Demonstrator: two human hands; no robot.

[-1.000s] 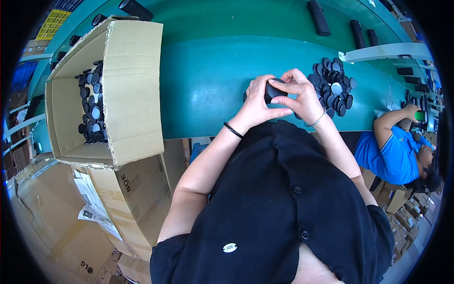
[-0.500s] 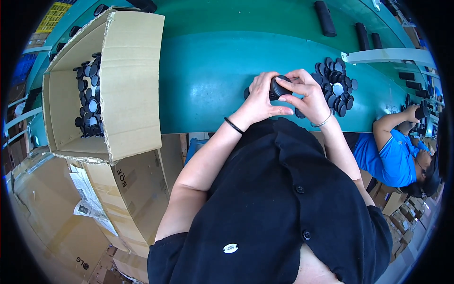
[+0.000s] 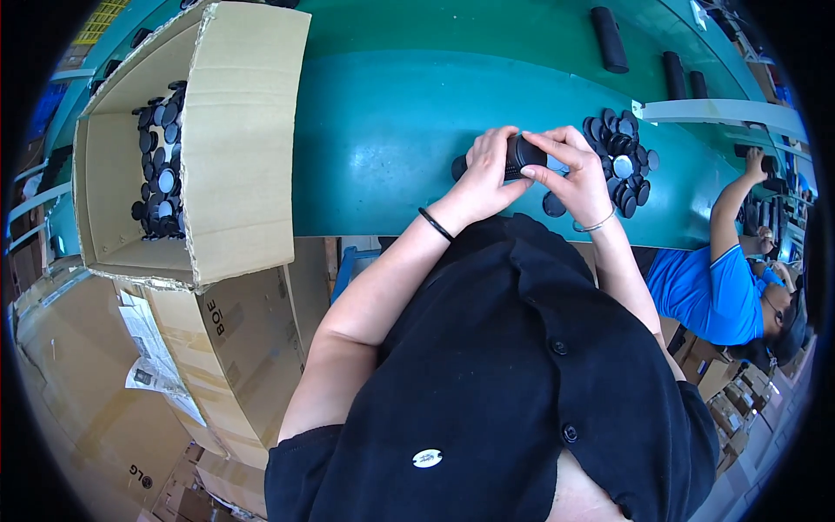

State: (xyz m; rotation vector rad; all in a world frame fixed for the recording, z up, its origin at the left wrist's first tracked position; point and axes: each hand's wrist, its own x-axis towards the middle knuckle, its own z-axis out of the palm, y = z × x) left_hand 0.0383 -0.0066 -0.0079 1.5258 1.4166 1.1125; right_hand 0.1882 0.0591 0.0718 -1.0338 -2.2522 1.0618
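A black cylinder (image 3: pixel 524 157) with fine ridges round its right end lies sideways between my two hands, over the green table. My left hand (image 3: pixel 487 174) is wrapped round its middle, and a dark end shows beyond the fingers on the left. At the ridged end, the thumb and fingertips of my right hand (image 3: pixel 570 170) press on the rim. A pale patch shows between those fingers; I cannot tell whether it is a disc. Just below my right hand a loose black disc (image 3: pixel 553 204) lies on the table. Close on the right is a pile of black round discs (image 3: pixel 622 143), one pale-faced.
An open cardboard box (image 3: pixel 248 148) on the left holds many similar discs (image 3: pixel 161 178). More black cylinders (image 3: pixel 610 39) lie at the far right, near a white metal bar (image 3: pixel 722 111). A co-worker in a blue shirt (image 3: pixel 709 296) handles a dark piece on the right.
The cylinder's ridged end has turned to face right, and my right hand has shifted slightly right with its fingers at the rim. The co-worker's arm has reached farther away.
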